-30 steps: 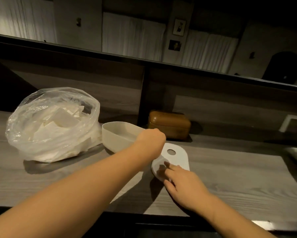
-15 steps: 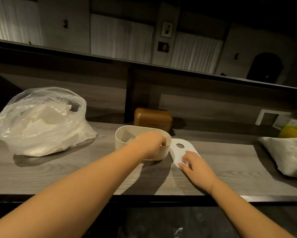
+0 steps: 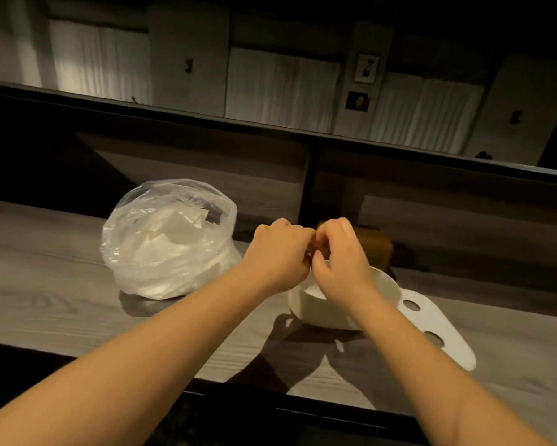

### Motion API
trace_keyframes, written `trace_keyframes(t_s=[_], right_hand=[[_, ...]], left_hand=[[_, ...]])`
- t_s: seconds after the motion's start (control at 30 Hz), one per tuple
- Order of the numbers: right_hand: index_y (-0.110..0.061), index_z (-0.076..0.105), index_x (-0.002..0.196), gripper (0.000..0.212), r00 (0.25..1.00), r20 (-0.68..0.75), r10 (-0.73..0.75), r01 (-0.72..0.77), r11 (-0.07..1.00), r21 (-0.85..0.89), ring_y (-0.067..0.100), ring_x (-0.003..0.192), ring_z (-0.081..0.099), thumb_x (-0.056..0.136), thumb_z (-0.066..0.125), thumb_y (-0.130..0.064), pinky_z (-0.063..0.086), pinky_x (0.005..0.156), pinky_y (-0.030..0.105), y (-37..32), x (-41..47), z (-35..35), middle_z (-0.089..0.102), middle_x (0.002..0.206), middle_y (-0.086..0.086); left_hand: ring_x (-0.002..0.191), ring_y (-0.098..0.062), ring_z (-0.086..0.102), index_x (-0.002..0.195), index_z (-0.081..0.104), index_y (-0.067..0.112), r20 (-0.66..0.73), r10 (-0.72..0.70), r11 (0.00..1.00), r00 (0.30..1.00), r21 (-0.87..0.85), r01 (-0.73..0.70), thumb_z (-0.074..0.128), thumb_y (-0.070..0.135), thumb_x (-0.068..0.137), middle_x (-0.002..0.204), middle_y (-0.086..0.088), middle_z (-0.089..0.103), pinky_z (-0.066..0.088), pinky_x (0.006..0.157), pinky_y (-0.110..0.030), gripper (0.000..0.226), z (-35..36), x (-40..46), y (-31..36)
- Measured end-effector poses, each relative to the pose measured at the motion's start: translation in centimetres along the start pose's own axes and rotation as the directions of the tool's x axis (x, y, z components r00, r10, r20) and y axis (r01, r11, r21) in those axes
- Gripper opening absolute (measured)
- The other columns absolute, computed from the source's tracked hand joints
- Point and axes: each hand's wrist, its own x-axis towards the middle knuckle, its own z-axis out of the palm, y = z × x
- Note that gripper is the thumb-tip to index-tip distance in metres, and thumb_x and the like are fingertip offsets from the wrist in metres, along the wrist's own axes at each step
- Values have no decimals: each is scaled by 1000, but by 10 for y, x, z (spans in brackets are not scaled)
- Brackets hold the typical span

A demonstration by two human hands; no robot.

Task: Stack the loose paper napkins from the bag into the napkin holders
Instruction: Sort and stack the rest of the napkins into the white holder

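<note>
Clear plastic bag [image 3: 169, 239] sits on the grey wood-grain counter [image 3: 52, 304], its mouth open and loose white napkins [image 3: 177, 231] heaped inside. Just to its right stands the white oval napkin holder [image 3: 322, 312], and its flat white lid [image 3: 438, 329], with two round holes, lies on the counter right beside the holder. My left hand [image 3: 282, 254] and my right hand [image 3: 338, 255] are raised together above the back rim of the holder, knuckles up, fingertips meeting between them. Both sets of fingers are curled inward, but whether they pinch anything I cannot tell, since the backs of my hands cover that spot. Something pale shows low inside the holder under my right wrist; I cannot tell if it is a napkin or the holder's floor. Behind my right hand a brown box [image 3: 378, 249] rests against the back panel, mostly hidden
</note>
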Motion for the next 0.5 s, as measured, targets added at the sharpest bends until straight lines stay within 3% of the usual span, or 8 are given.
trace_keyframes(t_s=[0.1,0.17,0.23,0.33,0.43,0.5], right_hand=[[-25,43,80,27,996,89,-24,16,995,98,9,71,47,90,57,-4,40,62,19,-36,22,45,45,85,-8],[-22,47,83,17,977,188,-96,82,993,83,9,73,47,92,56,-9,40,63,22,-56,36,73,49,83,-8],[-22,54,94,8,940,278,-197,191,980,50,9,82,50,94,54,-14,45,72,25,-70,50,99,55,92,-8],[-22,57,119,22,875,392,-282,298,954,20,12,104,54,99,48,-21,46,92,31,-78,71,126,60,116,-5],[-25,56,101,22,828,505,-244,388,899,-203,18,92,58,104,35,-30,38,100,41,-66,90,141,64,97,-4],[-26,49,92,27,842,536,-63,331,844,-422,19,85,56,105,26,-32,32,103,47,-53,102,143,61,88,-5]], left_hand=[[106,-18,54,111,58,31,-82,-75,995,994,59,80,53,27,95,106,9,64,44,92,-37,17,-11,-23,-59],[114,-18,51,124,54,33,-105,-170,979,980,96,180,56,23,94,121,9,60,41,95,-35,31,-15,-38,-101],[120,-20,47,134,47,30,-106,-264,949,959,150,278,56,18,93,134,7,51,38,97,-34,44,-14,-51,-142],[122,-21,44,139,41,28,-71,-342,913,937,213,349,55,18,92,138,5,46,37,100,-33,50,-12,-68,-185],[131,-20,39,142,37,28,-17,-389,897,921,222,383,56,34,92,143,5,42,32,106,-35,54,-13,-79,-210],[138,-19,32,145,32,28,22,-423,881,906,246,405,59,43,89,149,5,37,30,111,-40,64,-16,-83,-223]])
